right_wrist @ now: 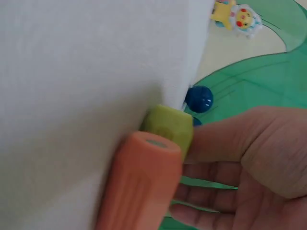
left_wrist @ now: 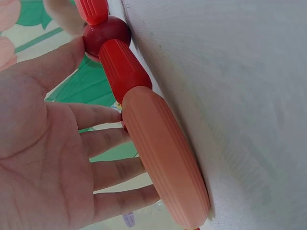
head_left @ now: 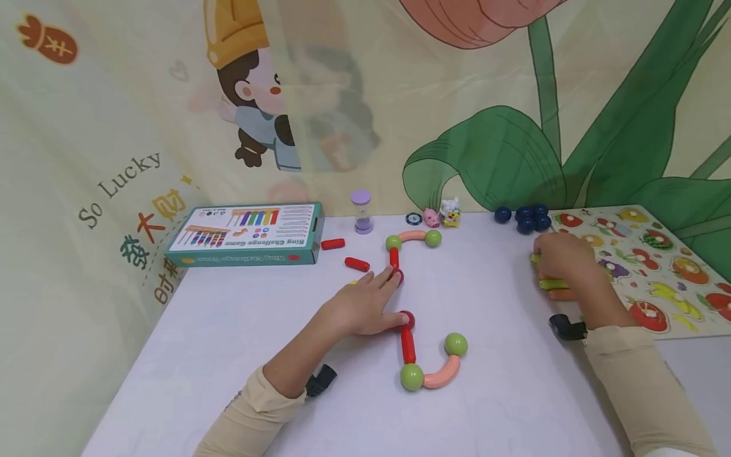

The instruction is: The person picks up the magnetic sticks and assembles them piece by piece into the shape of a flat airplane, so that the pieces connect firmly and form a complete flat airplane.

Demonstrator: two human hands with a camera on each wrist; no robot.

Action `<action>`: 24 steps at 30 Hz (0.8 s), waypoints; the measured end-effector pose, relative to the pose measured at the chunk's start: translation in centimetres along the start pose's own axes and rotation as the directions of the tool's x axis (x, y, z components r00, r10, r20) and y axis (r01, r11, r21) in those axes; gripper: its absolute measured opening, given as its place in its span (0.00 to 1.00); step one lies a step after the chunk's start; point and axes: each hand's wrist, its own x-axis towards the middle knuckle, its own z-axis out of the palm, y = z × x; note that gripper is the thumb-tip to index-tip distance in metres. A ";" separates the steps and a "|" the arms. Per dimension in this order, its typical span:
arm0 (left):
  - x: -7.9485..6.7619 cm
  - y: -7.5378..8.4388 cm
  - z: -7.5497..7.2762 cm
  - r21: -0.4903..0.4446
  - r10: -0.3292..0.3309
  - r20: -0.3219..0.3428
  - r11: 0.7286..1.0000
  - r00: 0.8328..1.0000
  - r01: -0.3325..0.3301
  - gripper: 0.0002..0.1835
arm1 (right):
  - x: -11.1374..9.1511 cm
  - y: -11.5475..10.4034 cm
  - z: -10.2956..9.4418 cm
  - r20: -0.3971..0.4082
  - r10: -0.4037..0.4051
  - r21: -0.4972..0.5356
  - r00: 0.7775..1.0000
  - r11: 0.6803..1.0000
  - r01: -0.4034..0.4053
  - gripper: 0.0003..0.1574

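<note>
"If we begin at the left, what is there?"

"A teal box [head_left: 251, 236] lies flat by the wall. It looks closed, so what's inside is hidden."

"And next to it?"

"Two loose red sticks [head_left: 356, 264]. A little timer [head_left: 363, 223] stands behind them, with purple sand in its bottom."

"How is the left hand [head_left: 362, 308]?"

"Palm down, fingers straight and spread wide, not wrapped around anything. Its fingertips reach the upper red ball [head_left: 399, 277] and its thumb touches the lower red ball [head_left: 407, 319]. A yellow bit [head_left: 354, 282] peeks out, too covered to name. The left wrist view shows an orange stick [left_wrist: 163, 153] near the palm."

"What do the red balls join?"

"Each has a red stick, then a green ball [head_left: 412, 377], a bent pink stick [head_left: 444, 374] and one more green ball, all on the white table [head_left: 228, 368]."

"And far right?"

"Blue balls [head_left: 542, 223] sit at the back. The right hand [head_left: 565, 257] bends down over a green stick [head_left: 551, 284], beside the fruit board [head_left: 619, 241]. The stick hides its tips, so I can't tell if it pinches."
</note>
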 end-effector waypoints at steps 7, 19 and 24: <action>-0.1 0.0 0.0 -0.016 0.009 0.003 1.000 1.000 -0.009 0.46 | -1.2 -5.7 1.1 -0.269 -0.107 0.268 0.957 0.946 0.181 0.16; -0.1 0.0 0.0 -0.007 -0.012 0.005 1.000 1.000 0.012 0.47 | -2.9 -12.4 4.5 0.099 -0.230 0.769 0.968 0.636 0.072 0.22; -0.1 0.0 -0.1 -0.003 -0.014 0.005 1.000 1.000 0.014 0.47 | -3.2 -12.2 4.5 0.127 -0.229 0.761 0.965 0.647 0.053 0.22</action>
